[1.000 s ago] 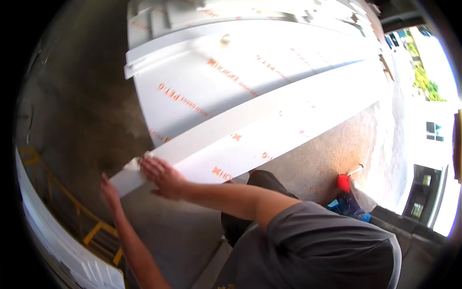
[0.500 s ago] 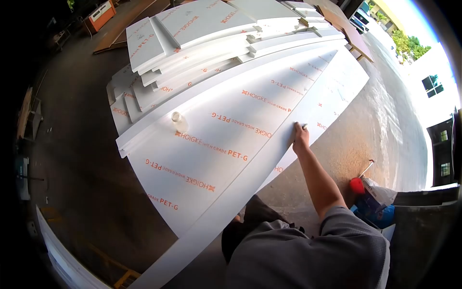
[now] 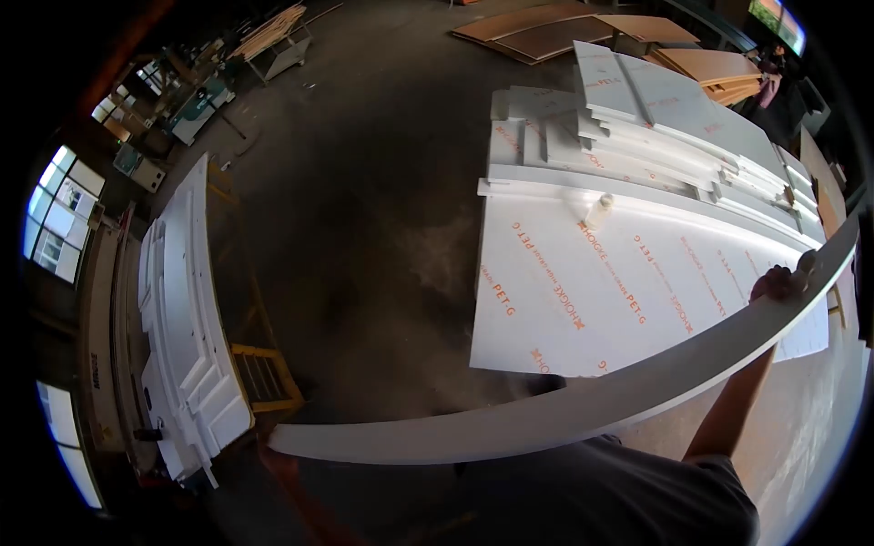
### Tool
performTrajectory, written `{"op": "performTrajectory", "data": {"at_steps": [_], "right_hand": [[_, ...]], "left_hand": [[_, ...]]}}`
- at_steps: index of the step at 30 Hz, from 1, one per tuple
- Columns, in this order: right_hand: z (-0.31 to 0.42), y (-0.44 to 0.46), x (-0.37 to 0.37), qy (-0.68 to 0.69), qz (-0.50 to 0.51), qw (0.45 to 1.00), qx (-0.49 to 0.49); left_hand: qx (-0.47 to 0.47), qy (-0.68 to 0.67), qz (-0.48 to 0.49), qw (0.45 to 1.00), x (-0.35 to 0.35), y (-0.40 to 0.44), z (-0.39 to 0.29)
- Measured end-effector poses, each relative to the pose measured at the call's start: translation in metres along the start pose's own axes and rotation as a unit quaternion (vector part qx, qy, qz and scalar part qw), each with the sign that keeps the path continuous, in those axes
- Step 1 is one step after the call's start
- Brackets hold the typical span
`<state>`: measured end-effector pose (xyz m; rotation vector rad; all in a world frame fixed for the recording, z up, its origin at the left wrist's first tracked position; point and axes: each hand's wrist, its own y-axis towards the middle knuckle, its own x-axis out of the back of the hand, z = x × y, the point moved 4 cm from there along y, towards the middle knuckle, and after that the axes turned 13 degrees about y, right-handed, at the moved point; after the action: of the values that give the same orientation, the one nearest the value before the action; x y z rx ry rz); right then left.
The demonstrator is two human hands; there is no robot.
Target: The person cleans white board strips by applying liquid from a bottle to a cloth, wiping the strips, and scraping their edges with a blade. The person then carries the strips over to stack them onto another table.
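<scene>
A long white board strip spans the lower view, raised in front of my body. My right hand is closed around its far right part, fingers over the upper edge. At the strip's left end, my left hand grips it in deep shadow; its fingers are barely visible. Behind the strip lies a large white sheet printed with orange lettering. A small translucent bottle stands on that sheet.
Stacked white panels rise behind the sheet. To the left, more white pieces lie on a yellow-framed stand. Brown boards rest at the back, and a green machine stands farther left.
The strip has come up off the printed sheet and now spans between both hands. My view has turned left, and my left hand has come into sight.
</scene>
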<state>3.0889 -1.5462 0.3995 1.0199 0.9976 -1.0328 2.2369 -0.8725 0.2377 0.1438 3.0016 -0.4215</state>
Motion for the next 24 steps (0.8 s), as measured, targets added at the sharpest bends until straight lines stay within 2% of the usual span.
{"op": "performTrajectory", "data": {"at_steps": [5, 6, 7, 8, 10, 11, 12, 14, 15, 17, 18, 19, 21, 24], "right_hand": [[-0.253, 0.034, -0.077, 0.03, 0.047, 0.985, -0.161], [-0.304, 0.031, -0.096, 0.037, 0.054, 0.979, -0.192], [-0.352, 0.027, -0.114, 0.045, 0.064, 0.973, -0.219], [-0.397, 0.017, -0.136, 0.053, 0.074, 0.965, -0.246], [-0.494, -0.01, -0.175, 0.069, 0.093, 0.946, -0.303], [-0.547, -0.03, -0.195, 0.081, 0.101, 0.932, -0.338], [-0.59, -0.051, -0.208, 0.087, 0.104, 0.922, -0.363], [-0.686, -0.1, -0.241, 0.107, 0.117, 0.894, -0.42], [-0.733, -0.126, -0.256, 0.12, 0.124, 0.878, -0.446], [-0.823, -0.182, -0.282, 0.15, 0.129, 0.844, -0.499], [-0.865, -0.214, -0.293, 0.161, 0.131, 0.828, -0.521], [-0.904, -0.245, -0.305, 0.177, 0.13, 0.811, -0.543], [-0.978, -0.308, -0.327, 0.207, 0.13, 0.776, -0.581], [-1.083, -0.413, -0.367, 0.258, 0.12, 0.715, -0.638]], "left_hand": [[0.032, 0.034, -0.055, 0.997, 0.169, -0.038, 0.03], [0.088, 0.058, -0.129, 0.986, 0.185, -0.061, 0.012], [0.116, 0.141, -0.15, 0.972, 0.192, -0.083, -0.014], [0.113, 0.121, -0.171, 0.971, 0.221, -0.09, -0.02], [0.186, 0.268, -0.187, 0.927, 0.278, -0.11, -0.021], [0.213, 0.349, -0.19, 0.893, 0.297, -0.12, -0.033], [0.219, 0.339, -0.201, 0.893, 0.319, -0.131, -0.04], [0.304, 0.36, -0.229, 0.852, 0.381, -0.153, -0.036], [0.307, 0.348, -0.24, 0.853, 0.411, -0.163, -0.027], [0.242, 0.325, -0.321, 0.856, 0.474, -0.204, -0.011], [0.232, 0.461, -0.279, 0.81, 0.508, -0.224, -0.005], [0.237, 0.459, -0.288, 0.806, 0.536, -0.252, 0.001], [0.286, 0.428, -0.41, 0.753, 0.585, -0.314, 0.019], [0.267, 0.409, -0.503, 0.713, 0.625, -0.409, 0.028]]}}
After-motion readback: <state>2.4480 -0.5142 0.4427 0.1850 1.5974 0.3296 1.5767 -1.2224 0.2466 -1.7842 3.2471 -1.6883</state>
